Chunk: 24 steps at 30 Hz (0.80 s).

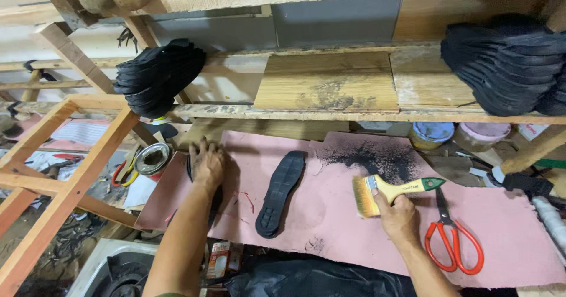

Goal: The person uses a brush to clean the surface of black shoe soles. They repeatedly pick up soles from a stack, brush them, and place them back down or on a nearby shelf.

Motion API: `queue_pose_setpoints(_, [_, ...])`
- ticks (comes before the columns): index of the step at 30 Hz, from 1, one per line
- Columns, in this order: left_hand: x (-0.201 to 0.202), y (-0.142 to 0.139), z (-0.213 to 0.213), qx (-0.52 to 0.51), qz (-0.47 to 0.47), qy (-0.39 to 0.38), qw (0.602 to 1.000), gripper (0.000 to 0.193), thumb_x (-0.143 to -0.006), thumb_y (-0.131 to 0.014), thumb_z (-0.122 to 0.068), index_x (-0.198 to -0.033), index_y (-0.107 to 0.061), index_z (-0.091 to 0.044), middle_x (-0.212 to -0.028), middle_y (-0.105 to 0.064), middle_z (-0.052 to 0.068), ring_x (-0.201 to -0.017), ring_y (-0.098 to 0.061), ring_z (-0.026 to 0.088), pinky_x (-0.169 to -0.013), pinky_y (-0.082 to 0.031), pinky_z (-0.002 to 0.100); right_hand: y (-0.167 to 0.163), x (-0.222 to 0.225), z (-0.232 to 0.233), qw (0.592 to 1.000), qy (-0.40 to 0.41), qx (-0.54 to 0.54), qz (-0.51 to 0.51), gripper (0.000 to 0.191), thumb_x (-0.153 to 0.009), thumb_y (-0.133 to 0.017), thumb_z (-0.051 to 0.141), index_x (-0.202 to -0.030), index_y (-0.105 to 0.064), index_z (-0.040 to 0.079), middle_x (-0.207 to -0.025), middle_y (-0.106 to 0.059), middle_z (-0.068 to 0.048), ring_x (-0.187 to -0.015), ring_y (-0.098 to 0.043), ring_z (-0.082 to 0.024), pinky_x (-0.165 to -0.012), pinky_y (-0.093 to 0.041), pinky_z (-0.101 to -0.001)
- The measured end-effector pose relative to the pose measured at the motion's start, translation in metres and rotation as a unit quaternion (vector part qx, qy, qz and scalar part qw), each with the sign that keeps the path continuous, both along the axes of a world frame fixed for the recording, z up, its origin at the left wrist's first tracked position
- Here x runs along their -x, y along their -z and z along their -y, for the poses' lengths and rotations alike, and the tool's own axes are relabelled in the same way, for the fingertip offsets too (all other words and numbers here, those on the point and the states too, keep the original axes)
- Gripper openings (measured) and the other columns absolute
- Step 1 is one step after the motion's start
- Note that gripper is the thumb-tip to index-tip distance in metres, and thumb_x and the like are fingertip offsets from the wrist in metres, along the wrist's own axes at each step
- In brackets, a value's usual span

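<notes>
My left hand (206, 163) lies flat, fingers spread, on a dark shoe sole (216, 199) at the left end of a pink sheet (330, 226); the sole is mostly hidden under the hand. My right hand (398, 216) grips a flat paintbrush (389, 191) with pale bristles and a yellow handle tipped green, bristles low over the sheet. A second black shoe sole (279, 193) lies tread up on the sheet between my hands. A patch of black dust (377, 155) marks the sheet behind the brush.
Red-handled scissors (453, 238) lie right of my right hand. Stacks of black soles (156, 76) (507, 61) sit on the wooden shelf (330, 84) above. An open tin (152, 158) stands at left; two lidded tubs (430, 133) (480, 135) at back right. A wooden frame (71, 179) is at left.
</notes>
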State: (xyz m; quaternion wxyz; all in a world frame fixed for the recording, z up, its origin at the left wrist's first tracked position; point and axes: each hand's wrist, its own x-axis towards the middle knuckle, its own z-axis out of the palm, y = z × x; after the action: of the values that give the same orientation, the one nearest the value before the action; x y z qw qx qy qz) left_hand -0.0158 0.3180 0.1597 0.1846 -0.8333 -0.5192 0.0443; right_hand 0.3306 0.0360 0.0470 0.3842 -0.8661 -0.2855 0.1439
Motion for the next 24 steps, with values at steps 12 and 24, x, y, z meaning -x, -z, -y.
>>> queue_pose_setpoints(12, [0.046,-0.074,0.084,-0.017,0.597,0.094,0.797,0.045,-0.088,-0.071,-0.007,-0.132,-0.065,-0.002,-0.122,-0.069,0.016,-0.097,-0.068,0.027,-0.087,-0.055,0.037,0.019,-0.01,0.0,0.998,-0.014,-0.023,0.057,0.06,-0.089,-0.066,0.06,-0.091,-0.075,0.001,-0.084,-0.074,-0.025,-0.082,-0.072,-0.043,-0.075,-0.054,-0.051])
queue_pose_setpoints(24, [-0.033,0.142,0.266,0.417,0.78,-0.155,0.44,0.051,-0.091,-0.067,-0.005,-0.14,-0.055,0.001,-0.105,-0.067,0.005,-0.086,-0.068,0.014,-0.074,-0.062,0.03,-0.009,-0.01,0.004,0.998,-0.022,-0.053,0.019,0.055,-0.093,-0.069,0.054,-0.103,-0.076,0.0,-0.087,-0.075,-0.023,-0.08,-0.072,-0.037,-0.075,-0.053,-0.0473])
